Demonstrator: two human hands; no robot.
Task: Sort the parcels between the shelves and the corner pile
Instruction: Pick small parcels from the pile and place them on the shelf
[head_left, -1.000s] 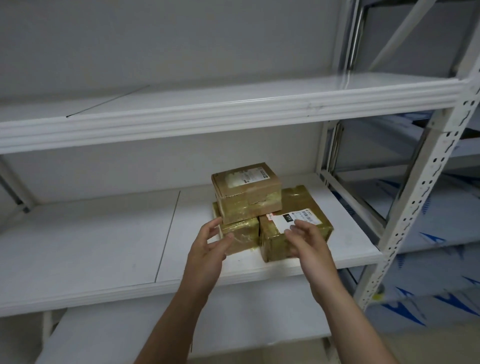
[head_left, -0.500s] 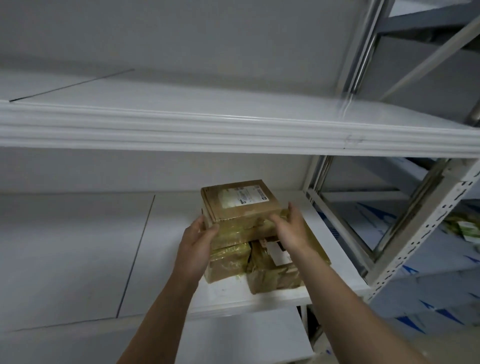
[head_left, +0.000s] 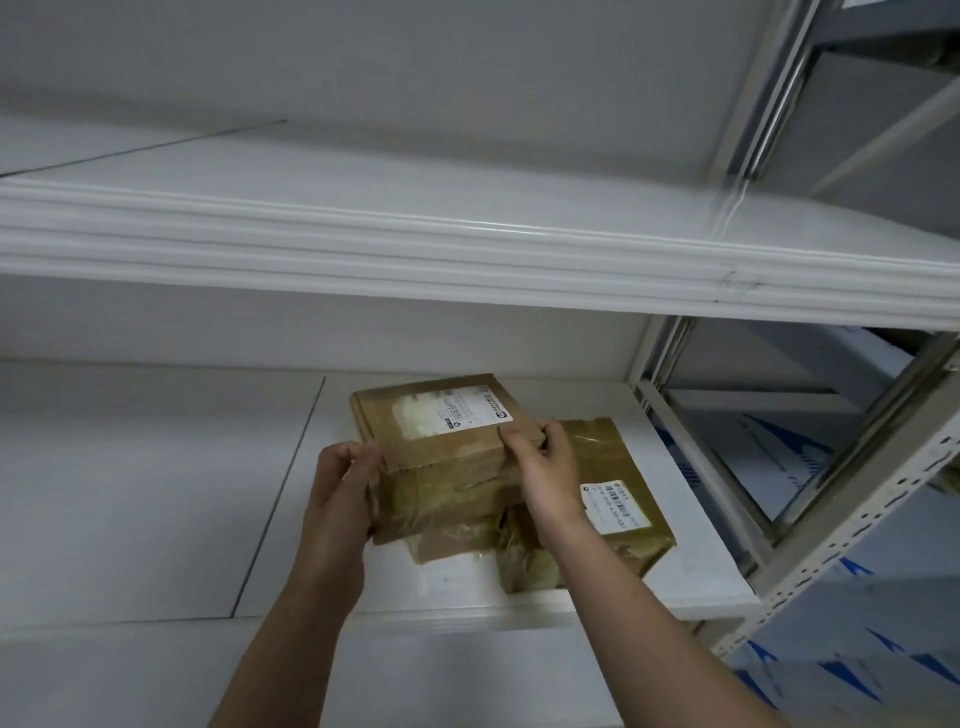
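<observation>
- Top parcel (head_left: 441, 457), brown cardboard with a white label, sits on two taped parcels near the shelf's (head_left: 156, 493) front right corner.
- Left hand (head_left: 343, 493) grips its left side.
- Right hand (head_left: 545, 467) clasps its right edge.
- Right-hand lower parcel (head_left: 613, 499) carries a barcode label.

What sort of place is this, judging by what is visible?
Most likely a parcel storeroom or warehouse: white metal shelving with a perforated upright, and taped, labelled cardboard boxes: the top parcel held by the left hand and right hand, another parcel beside.
</observation>
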